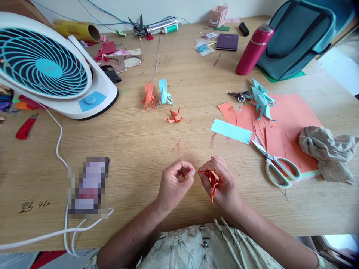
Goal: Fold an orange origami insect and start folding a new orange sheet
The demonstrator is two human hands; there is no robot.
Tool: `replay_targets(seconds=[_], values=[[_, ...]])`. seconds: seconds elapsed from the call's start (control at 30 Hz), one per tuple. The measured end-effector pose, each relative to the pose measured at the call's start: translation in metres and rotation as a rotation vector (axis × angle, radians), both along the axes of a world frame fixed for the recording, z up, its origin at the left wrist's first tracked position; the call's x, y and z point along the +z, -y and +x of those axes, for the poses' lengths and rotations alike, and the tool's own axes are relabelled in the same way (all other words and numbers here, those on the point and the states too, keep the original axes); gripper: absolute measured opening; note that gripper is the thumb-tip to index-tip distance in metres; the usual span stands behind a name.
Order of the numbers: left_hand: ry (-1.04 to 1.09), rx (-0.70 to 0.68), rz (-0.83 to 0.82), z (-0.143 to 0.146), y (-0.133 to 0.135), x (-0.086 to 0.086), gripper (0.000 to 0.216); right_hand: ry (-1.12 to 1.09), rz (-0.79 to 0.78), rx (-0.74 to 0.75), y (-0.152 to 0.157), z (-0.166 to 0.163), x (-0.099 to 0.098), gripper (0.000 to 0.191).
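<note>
Between my two hands is a small folded orange origami figure [213, 182]. My right hand [221, 179] is closed around its body, and a pointed end hangs below the fingers. With thumb and forefinger my left hand [177, 179] pinches the tip of a thin strand that runs left from the figure. Farther up the table stand an orange origami figure [149, 95] and a light blue one [164, 91], with a small orange folded piece [175, 116] just in front of them.
To the right lie scissors [276, 164], a light blue paper strip [231, 130], orange paper [294, 112], teal origami [262, 99] and a crumpled cloth [328, 149]. At left are a fan [98, 86], a blurred phone [89, 186] and white cables [60, 134]. A pink bottle [254, 50] stands behind.
</note>
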State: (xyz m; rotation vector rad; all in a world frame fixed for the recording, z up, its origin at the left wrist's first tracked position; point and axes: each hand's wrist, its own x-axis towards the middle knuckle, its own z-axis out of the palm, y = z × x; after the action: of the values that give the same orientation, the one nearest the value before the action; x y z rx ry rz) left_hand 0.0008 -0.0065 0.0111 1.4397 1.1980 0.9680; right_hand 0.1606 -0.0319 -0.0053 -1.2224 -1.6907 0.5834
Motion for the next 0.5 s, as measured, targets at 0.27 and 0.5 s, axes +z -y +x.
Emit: replay_targets(seconds=[0.27, 0.5], values=[[-0.041, -0.008, 0.022, 0.0002, 0.0008, -0.0006, 0.009, 0.058, 0.043, -0.003, -0.0007, 0.0002, -0.0021, 0.022], [0.019, -0.042, -0.019, -0.0003, 0.0002, 0.0025, 0.01, 0.086, 0.139, -0.021, 0.0005, 0.0014, -0.0018, 0.027]])
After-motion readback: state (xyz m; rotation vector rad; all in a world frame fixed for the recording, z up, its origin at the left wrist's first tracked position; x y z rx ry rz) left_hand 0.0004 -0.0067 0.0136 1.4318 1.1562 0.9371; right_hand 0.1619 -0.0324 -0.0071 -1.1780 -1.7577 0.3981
